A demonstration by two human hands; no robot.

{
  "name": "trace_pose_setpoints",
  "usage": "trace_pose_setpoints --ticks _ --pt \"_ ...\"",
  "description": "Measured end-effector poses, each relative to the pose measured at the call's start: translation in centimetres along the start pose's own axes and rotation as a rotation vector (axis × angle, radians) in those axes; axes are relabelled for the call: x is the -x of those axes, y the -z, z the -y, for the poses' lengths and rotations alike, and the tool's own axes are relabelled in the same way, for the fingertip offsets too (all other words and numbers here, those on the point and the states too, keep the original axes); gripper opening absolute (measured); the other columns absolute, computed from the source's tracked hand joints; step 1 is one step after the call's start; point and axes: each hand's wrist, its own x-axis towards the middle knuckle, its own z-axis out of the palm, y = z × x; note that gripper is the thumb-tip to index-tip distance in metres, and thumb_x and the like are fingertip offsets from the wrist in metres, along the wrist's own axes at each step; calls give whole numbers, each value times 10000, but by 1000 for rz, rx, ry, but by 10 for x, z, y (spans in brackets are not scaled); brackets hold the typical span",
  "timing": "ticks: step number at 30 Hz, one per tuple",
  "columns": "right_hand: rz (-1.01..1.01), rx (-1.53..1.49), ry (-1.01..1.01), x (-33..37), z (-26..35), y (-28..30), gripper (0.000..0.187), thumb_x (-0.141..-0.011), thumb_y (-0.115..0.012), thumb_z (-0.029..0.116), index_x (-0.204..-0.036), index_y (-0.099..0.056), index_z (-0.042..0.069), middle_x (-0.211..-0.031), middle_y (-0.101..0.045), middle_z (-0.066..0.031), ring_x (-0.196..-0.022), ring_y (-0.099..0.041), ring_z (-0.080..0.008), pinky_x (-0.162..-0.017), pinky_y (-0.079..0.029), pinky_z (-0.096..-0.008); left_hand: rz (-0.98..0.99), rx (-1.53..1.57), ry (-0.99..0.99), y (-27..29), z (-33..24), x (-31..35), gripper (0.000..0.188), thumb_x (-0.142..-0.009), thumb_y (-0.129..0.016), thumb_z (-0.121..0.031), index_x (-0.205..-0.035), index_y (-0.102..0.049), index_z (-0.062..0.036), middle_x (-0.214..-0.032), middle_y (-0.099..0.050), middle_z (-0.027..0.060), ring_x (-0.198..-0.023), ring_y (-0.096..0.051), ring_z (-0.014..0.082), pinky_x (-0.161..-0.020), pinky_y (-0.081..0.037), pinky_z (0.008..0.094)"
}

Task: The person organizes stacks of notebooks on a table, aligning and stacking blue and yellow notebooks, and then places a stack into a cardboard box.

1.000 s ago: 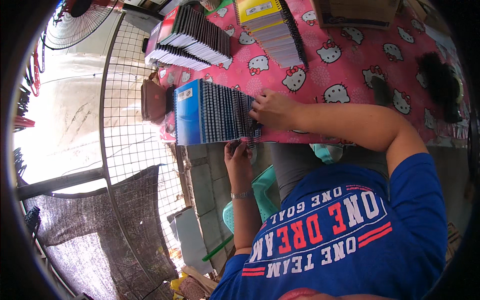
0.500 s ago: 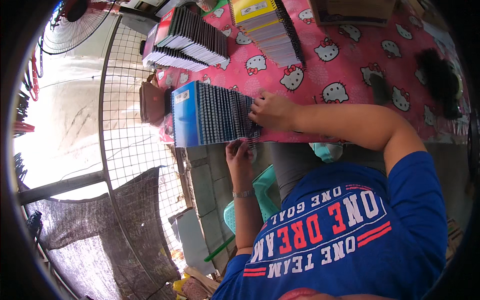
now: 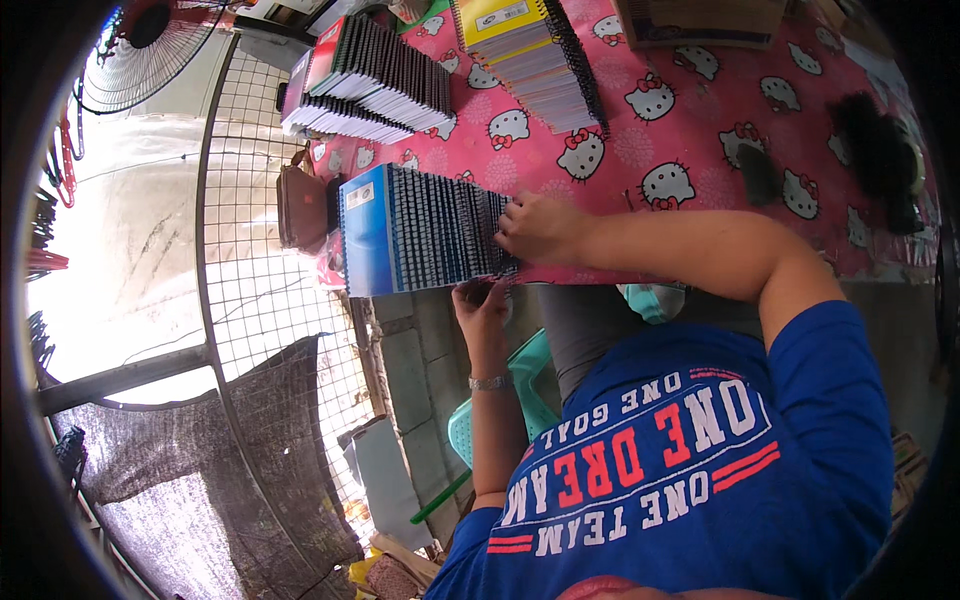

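Note:
A tall stack of blue-covered spiral notebooks (image 3: 369,235) stands near the table's front edge, its wire-bound spines fanned toward my hands. My right hand (image 3: 538,230) comes in from the right, fingers curled over the spines at the stack's lower right end. Just below the table edge, my left hand (image 3: 483,300) reaches up with its fingers bent closed against the near corner of the same end. The fingertips of both hands are partly hidden by the notebooks.
A pink cat-patterned cloth (image 3: 640,150) covers the table. Behind are red-topped notebooks (image 3: 375,75), yellow-topped notebooks (image 3: 530,70) and a cardboard box (image 3: 700,22). A brown bag (image 3: 302,207) sits left; a black brush-like object (image 3: 878,160) lies right. A green plastic stool (image 3: 530,385) stands below.
Both hands stay at the same end of the blue stack, with only slight finger shifts. The whole view has moved a little.

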Motion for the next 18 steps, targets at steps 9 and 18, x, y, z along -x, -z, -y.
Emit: trace_pose_setpoints --ticks 9,18 --pt "61 -86 -102 12 -7 -6 131 -771 -559 174 -809 -655 93 -748 -651 -62 -717 -640 -251 -726 -487 -364 -19 -80 -13 8 5 -4 287 -824 -674 22 -1016 -481 -68 -824 -587 41 -573 -537 117 -512 -454 250" --pt "410 -188 -131 -7 7 -9 152 -821 -538 184 -859 -648 88 -839 -660 -82 -824 -638 -229 -722 -483 -374 -21 -182 -182 10 26 -15 292 -818 -684 16 -1005 -478 -74 -788 -574 22 -572 -527 97 -493 -422 240"
